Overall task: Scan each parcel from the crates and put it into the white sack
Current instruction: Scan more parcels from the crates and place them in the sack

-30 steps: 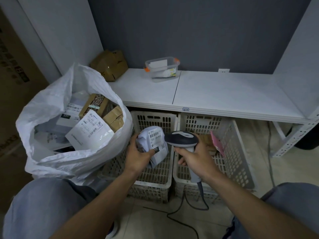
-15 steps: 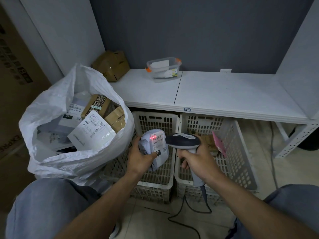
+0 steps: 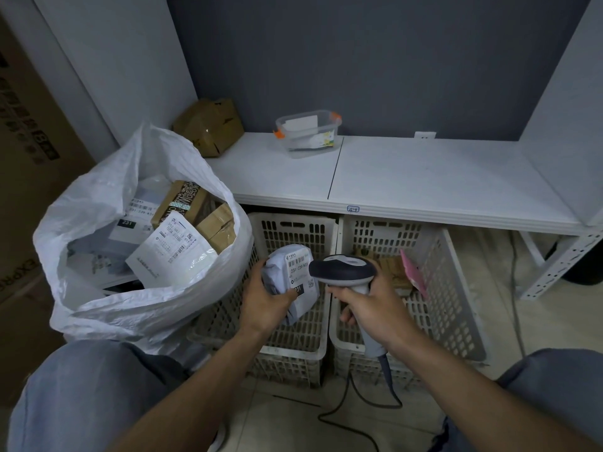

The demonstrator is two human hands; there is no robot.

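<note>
My left hand (image 3: 266, 305) has its fingers (image 3: 287, 296) curled tight around the small grey plastic-wrapped parcel (image 3: 290, 278), thumb across its lower front, white shipping label turned up toward me. My right hand (image 3: 370, 306) is wrapped closed on the grip of the dark grey and white handheld barcode scanner (image 3: 342, 270), whose head sits just beside the parcel's right edge, pointing at the label.

Half a second ago a red scan line glowed across that label; now it is gone and the label reads plain. I take that to mean the read has gone through, so this parcel is ready to move on.

Both hands hang over the two white perforated plastic crates (image 3: 300, 324) that sit side by side under the white shelf (image 3: 424, 177). The left crate looks bare beneath the parcel; the right one holds a brown item and a pink packet (image 3: 412, 270).

To my left, close by, the crinkled white plastic sack (image 3: 107, 295) stands open with several labelled parcels and cardboard boxes inside. Next I'd swing the left hand over its rim and let go.
</note>
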